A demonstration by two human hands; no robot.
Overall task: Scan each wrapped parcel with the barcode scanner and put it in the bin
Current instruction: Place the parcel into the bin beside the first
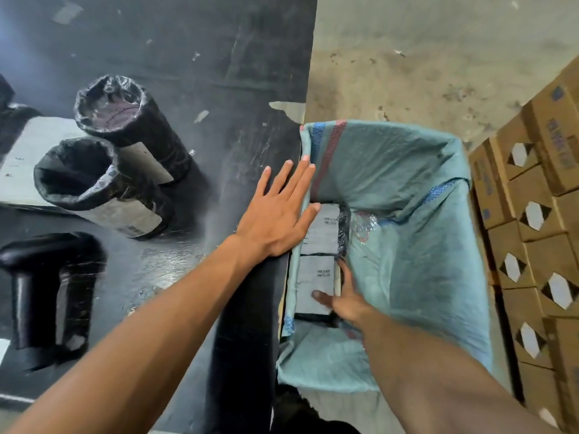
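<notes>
Two black-wrapped cylindrical parcels with white labels lie on the black table. The black barcode scanner stands at the table's left front. Beside the table is the bin, lined with a light blue woven sack. Inside it, two flat black parcels with grey labels lie against the near wall: a far one and a near one. My left hand rests flat with straight fingers on the table edge and the bin rim. My right hand is down in the bin, holding the near parcel with thumb on its label.
Stacked brown cardboard boxes stand right of the bin. Bare concrete floor lies beyond it. A grey flat sheet lies under the cylindrical parcels at the table's left.
</notes>
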